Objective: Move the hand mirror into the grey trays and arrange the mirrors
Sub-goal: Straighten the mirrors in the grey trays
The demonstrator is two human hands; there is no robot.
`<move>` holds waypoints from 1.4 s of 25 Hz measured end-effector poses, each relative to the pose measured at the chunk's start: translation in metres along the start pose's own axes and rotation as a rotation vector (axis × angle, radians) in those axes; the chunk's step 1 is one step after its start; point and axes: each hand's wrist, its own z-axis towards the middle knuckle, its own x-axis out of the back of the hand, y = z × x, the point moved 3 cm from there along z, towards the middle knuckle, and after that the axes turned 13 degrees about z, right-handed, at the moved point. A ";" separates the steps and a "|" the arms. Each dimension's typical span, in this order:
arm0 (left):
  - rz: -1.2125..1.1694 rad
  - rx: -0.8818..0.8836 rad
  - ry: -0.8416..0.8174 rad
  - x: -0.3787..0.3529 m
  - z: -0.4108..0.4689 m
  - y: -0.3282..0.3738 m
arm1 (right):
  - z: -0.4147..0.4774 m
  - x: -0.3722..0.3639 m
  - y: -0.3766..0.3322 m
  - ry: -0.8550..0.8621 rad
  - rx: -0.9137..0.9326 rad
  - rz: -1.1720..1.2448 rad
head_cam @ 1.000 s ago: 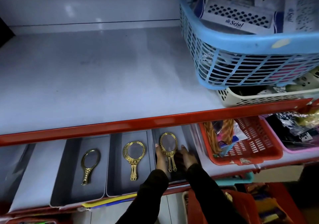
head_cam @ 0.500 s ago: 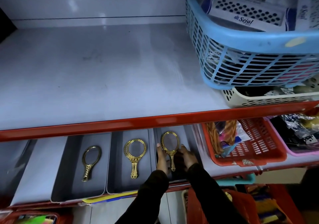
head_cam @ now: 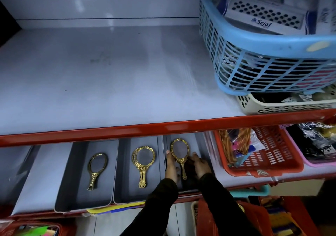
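Three grey trays sit side by side on the lower shelf: a left tray point(head_cam: 76, 185), a middle tray point(head_cam: 127, 190) and a right tray point(head_cam: 200, 145). A gold oval hand mirror point(head_cam: 96, 170) lies in the left tray. Stacked round gold mirrors point(head_cam: 142, 163) lie in the middle tray. In the right tray lies a gold oval mirror point(head_cam: 179, 154), handle toward me. My left hand point(head_cam: 171, 166) touches its left side and my right hand point(head_cam: 199, 165) touches its right side, fingers against the frame. Both sleeves are dark.
A red shelf edge point(head_cam: 163, 128) overhangs the trays' far ends. A red basket point(head_cam: 263, 155) of goods stands right of the trays, with a pink one point(head_cam: 318, 161) beyond. On the upper shelf stand a blue basket point(head_cam: 263, 54) and a cream basket point(head_cam: 283, 105).
The oval mirror in the right tray shifted slightly between my hands, and both hands stayed beside it. The camera view drifted a little.
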 end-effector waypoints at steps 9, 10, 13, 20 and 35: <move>-0.084 -0.231 -0.037 0.048 -0.032 0.020 | -0.053 -0.021 -0.037 -0.118 0.052 0.268; -0.107 -0.250 -0.015 0.060 -0.034 0.021 | -0.061 -0.033 -0.039 -0.161 0.049 0.281; -0.188 -0.267 0.076 0.102 -0.035 0.023 | -0.084 -0.076 -0.036 -0.290 -0.008 0.265; -0.122 -0.192 0.230 0.160 -0.016 0.022 | -0.096 -0.145 -0.004 -0.258 -0.018 -0.004; -0.041 -0.105 0.158 0.160 -0.003 0.027 | -0.051 -0.173 0.035 -0.174 -0.045 0.122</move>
